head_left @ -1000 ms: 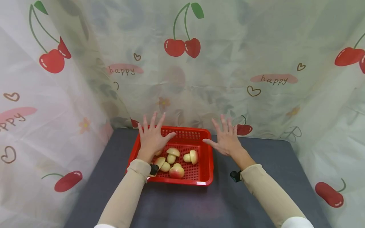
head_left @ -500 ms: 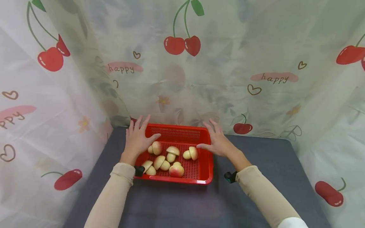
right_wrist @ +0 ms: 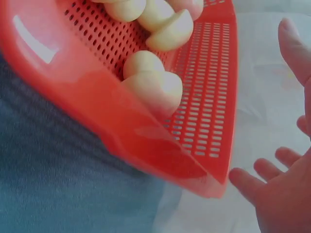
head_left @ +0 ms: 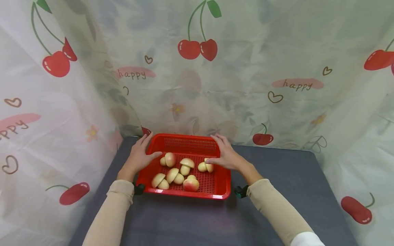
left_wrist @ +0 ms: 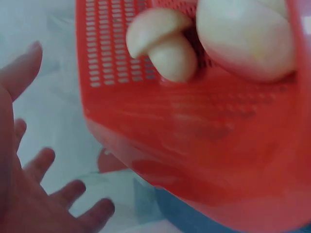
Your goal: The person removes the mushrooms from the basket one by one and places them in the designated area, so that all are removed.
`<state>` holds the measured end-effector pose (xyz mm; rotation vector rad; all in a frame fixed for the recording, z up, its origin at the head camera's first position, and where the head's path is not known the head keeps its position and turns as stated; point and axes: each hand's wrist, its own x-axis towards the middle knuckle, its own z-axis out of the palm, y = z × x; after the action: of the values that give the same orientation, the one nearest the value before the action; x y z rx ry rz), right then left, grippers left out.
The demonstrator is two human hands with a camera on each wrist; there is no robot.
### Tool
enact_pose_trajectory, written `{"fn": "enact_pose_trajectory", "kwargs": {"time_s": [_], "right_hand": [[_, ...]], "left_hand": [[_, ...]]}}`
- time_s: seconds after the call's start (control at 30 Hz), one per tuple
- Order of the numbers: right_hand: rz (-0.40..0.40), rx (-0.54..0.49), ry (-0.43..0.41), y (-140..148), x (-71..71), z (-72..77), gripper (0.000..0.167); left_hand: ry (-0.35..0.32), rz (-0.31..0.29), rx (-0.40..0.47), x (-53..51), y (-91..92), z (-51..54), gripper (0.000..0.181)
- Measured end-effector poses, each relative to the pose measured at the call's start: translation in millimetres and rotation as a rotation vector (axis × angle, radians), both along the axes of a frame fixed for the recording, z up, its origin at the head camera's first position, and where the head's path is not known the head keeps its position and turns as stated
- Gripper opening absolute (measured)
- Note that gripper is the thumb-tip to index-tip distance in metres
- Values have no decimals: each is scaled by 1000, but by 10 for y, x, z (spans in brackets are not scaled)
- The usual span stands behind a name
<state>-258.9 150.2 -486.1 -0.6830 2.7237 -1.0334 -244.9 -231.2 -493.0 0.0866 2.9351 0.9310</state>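
Leftward travel marks both hands since half a second ago: the bare left hand (head_left: 138, 156) has shifted outward to the left end of a red, rectangular, perforated plastic basket (head_left: 203, 195), and the bare right hand (head_left: 229, 157) has moved inward over its right end. Basket and contents keep their places. The shift appears to bring the basket between the two hands, as if in preparation for handling it from its ends.

From left to right: the left hand is spread wide, thumb apart from the fingers, and holds nothing; the left wrist view shows a gap between it and the wall. Next comes the basket, towards the far side of a dark grey-blue, flat-topped table (head_left: 197, 222). Within it lie six smooth, cream-coloured mushroom shapes, some blushed red: one near left (head_left: 159, 180), one far left (head_left: 169, 159), one beside the near-left piece (head_left: 176, 176), one mid-basket (head_left: 186, 165), one near centre (head_left: 191, 185), and one at right (head_left: 202, 167), its cap partly hidden by the right thumb. Farthest right, the right hand is likewise wide and grasps nothing; its fingertips are just beside the rim, though contact cannot be told.

Count: two hands, one basket, six mushroom shapes, one table.
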Motion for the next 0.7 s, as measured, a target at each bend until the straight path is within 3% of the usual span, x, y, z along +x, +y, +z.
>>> {"fn": "enact_pose_trajectory", "kwargs": {"time_s": [0.37,0.7], "right_hand": [[20,-29,-200,-134,-53,-23,109],[54,33,-257,-238,-105,-113,102]], "left_hand": [[-75,-13,127,-9,-224,-175,91],[-188,-60,186,40,-332,-361,86]]}}
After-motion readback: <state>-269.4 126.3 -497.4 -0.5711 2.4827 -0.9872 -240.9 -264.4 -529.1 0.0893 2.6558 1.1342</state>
